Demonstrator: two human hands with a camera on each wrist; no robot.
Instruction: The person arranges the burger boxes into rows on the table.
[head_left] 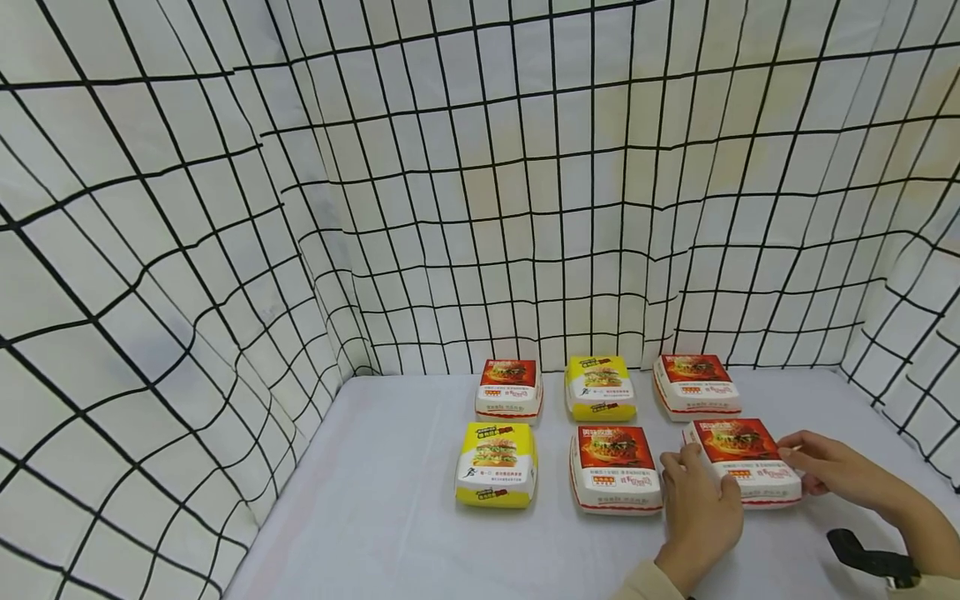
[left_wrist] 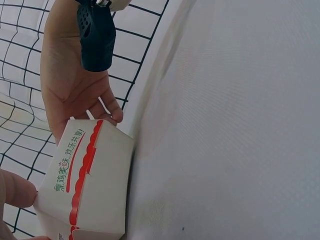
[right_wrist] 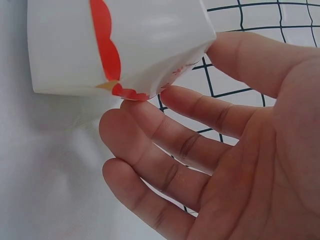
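Both hands are at a white-and-red burger box (head_left: pixel 765 482) at the front right of the table. My left hand (head_left: pixel 701 517) grips its left side, thumb at the near face. In the left wrist view only a few left-hand fingers (left_wrist: pixel 17 190) show, at the edge of the box (left_wrist: pixel 110 175). At the box's right side, my right hand (head_left: pixel 847 475) pinches a corner between thumb and index finger. The right wrist view has the other fingers (right_wrist: pixel 125 135) loosely bent beside and below the box (right_wrist: pixel 65 45). A dark strap (head_left: pixel 870 558) sits on the right wrist.
A red-topped box (head_left: pixel 615 471) stands just left of the left hand, with a yellow box (head_left: pixel 497 465) farther left. Behind them are a red box (head_left: pixel 508 392), a yellow box (head_left: pixel 600 387) and another red box (head_left: pixel 696 387). White black-gridded walls (head_left: pixel 480 208) enclose the table (head_left: pixel 360 500).
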